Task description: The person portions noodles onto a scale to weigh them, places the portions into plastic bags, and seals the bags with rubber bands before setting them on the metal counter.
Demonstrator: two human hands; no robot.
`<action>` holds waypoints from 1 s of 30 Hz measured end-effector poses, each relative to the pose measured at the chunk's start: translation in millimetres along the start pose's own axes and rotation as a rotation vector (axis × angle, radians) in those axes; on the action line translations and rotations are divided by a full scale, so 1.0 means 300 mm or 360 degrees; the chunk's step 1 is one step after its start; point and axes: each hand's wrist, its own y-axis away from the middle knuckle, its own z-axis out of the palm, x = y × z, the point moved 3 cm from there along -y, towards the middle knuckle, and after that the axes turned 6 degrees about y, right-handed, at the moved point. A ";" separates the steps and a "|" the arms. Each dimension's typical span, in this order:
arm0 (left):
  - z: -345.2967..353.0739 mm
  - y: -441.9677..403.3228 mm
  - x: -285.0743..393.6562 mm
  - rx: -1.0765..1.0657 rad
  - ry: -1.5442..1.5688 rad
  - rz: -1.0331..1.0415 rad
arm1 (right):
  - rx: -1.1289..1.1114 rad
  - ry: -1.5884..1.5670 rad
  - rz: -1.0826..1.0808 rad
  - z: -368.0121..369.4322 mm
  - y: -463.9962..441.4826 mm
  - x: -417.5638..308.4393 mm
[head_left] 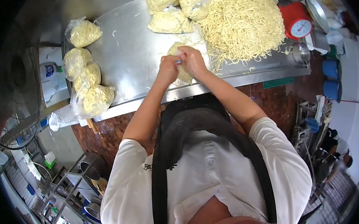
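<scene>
A clear plastic bag of pale yellow noodles (183,75) lies on the metal table in front of me, partly covered by my hands. My left hand (169,67) is closed at the bag's gathered neck, with a small blue strip (178,62) showing by its fingers. From the other side my right hand (193,60) grips the same spot, its fingers bent and close to the left ones. The exact finger hold on the neck is hidden. Just beyond to the right rises a large heap of loose noodles (244,24).
Several filled noodle bags (170,21) sit at the back, and more bags (94,98) line the left side of the metal table (128,53). A red dial scale (296,20) stands right of the heap. A fan (15,85) is at far left.
</scene>
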 end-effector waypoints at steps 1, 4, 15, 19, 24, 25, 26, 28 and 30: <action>-0.005 0.014 -0.020 0.0070 0.0032 -0.0033 | 0.0030 -0.0221 0.0161 0.003 0.030 -0.019; -0.005 0.044 -0.046 0.0188 0.0008 -0.0100 | 0.0005 -0.0070 -0.0120 0.025 0.080 -0.056; 0.001 -0.011 0.005 0.0453 0.0527 -0.0246 | -0.1004 -0.0522 0.0323 0.016 -0.059 0.088; 0.054 -0.022 0.020 0.0359 0.0574 -0.0301 | -0.1072 -0.0360 0.0035 0.014 -0.050 0.131; 0.083 -0.028 0.028 0.0341 0.0525 -0.0227 | -0.0468 0.0055 -0.0321 -0.079 0.047 0.048; 0.087 -0.034 0.026 0.0333 0.0435 -0.0167 | -0.0297 0.0168 -0.0473 -0.092 0.055 0.045; 0.084 -0.030 0.056 0.0380 0.0321 -0.0006 | -0.0205 0.0058 -0.0336 -0.114 0.073 0.038; 0.095 0.005 0.118 0.0457 0.0090 0.0302 | -0.0187 0.0120 -0.0337 -0.148 0.099 0.063; 0.133 -0.022 0.154 0.0376 0.0032 0.0417 | -0.0139 0.0005 -0.0279 -0.162 0.100 0.109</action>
